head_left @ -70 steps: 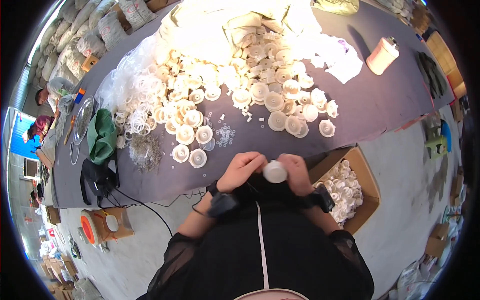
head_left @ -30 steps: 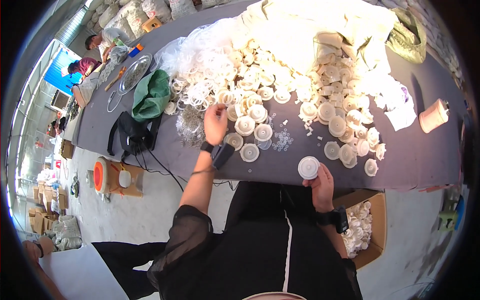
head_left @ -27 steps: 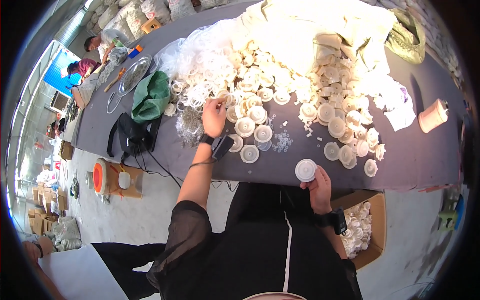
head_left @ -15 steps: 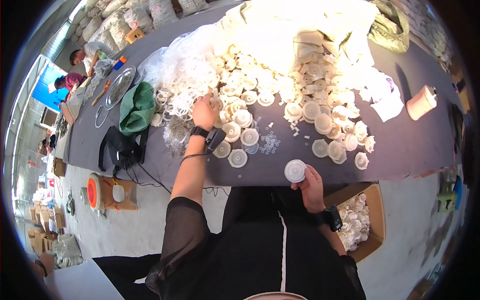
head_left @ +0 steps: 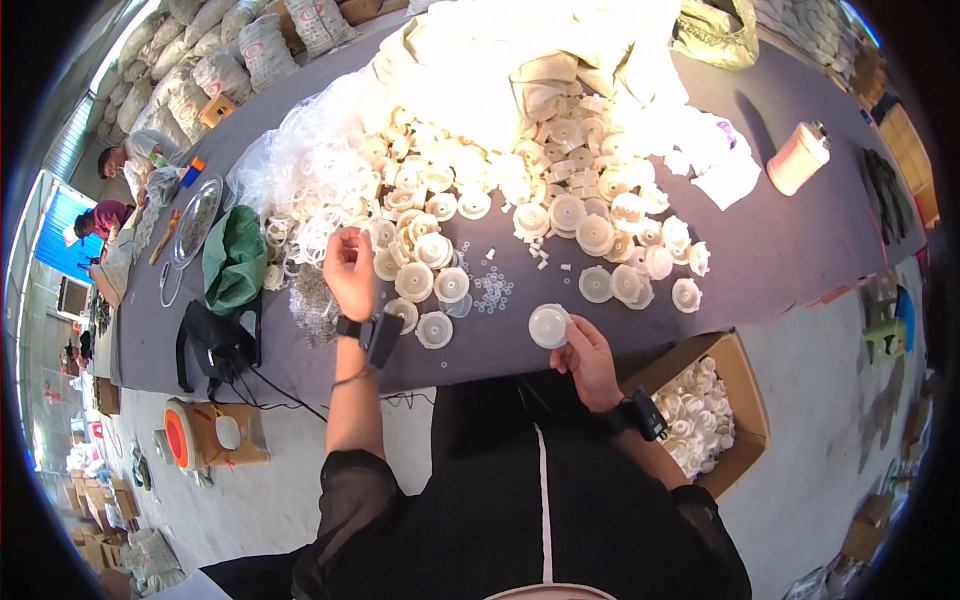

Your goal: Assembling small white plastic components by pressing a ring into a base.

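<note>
My right hand (head_left: 590, 368) pinches a round white plastic cap (head_left: 548, 326) by its edge, just above the table's near edge. Curled fingers close my left hand (head_left: 350, 270), which is over the near side of the heap of white plastic rings (head_left: 296, 232); whether anything is inside them is hidden. Beside that hand lie a pile of small grey metal pieces (head_left: 314, 300) and several round white caps (head_left: 433, 250). Tiny clear rings (head_left: 492, 288) are scattered between the two hands.
A second heap of caps (head_left: 595, 235) lies farther right, near a pink cone (head_left: 798, 160). Left stand a green cloth bag (head_left: 234, 258) and a black pouch with cables (head_left: 218, 335). A cardboard box (head_left: 748, 400) of white parts sits below the table. Two people work far left.
My left hand has drawn back from the heap toward me, its fingers now curled. My right hand still holds the cap, now tilted differently. The whole view has shifted.
</note>
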The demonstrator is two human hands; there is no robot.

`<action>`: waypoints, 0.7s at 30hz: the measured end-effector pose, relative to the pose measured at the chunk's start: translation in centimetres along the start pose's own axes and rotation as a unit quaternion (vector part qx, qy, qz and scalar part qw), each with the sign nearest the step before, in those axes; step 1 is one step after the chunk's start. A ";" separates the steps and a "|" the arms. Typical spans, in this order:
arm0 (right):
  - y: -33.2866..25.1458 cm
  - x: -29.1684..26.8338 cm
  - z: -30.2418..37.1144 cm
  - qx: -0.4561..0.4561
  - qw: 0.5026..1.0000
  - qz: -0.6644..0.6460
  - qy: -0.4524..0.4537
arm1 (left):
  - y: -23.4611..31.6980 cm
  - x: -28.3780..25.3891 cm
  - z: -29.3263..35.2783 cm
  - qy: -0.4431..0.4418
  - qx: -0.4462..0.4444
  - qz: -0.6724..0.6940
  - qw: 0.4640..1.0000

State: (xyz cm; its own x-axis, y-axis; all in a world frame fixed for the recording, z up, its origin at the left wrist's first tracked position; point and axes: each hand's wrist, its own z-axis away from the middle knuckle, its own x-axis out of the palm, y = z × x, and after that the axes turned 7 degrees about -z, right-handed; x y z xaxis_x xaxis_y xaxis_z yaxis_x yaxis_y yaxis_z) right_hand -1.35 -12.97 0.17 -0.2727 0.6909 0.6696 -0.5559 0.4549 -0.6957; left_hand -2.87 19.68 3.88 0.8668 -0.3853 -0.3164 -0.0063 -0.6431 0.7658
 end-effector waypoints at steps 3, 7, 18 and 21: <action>0.0 0.3 -0.6 0.015 1.000 -0.019 0.004 | 4.5 1.1 4.1 -0.065 -0.076 0.137 0.986; -0.2 1.7 -1.0 0.051 0.996 -0.076 0.010 | 9.2 2.0 10.2 -0.231 0.022 0.218 0.948; -0.4 1.5 -0.9 0.076 0.990 -0.116 -0.037 | 10.6 2.9 12.5 -0.194 0.221 0.126 0.947; -0.5 1.8 -0.6 0.085 0.984 -0.137 -0.076 | 10.6 3.2 12.7 -0.193 0.223 0.137 0.946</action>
State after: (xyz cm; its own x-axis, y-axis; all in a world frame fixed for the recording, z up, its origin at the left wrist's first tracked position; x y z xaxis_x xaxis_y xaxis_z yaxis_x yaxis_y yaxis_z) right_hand -1.10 -11.56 1.59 -0.2020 0.4580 0.8657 -0.7440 0.5031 -0.4397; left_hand -6.54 3.18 3.87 0.5553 -0.7361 -0.3872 -0.4889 -0.6655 0.5640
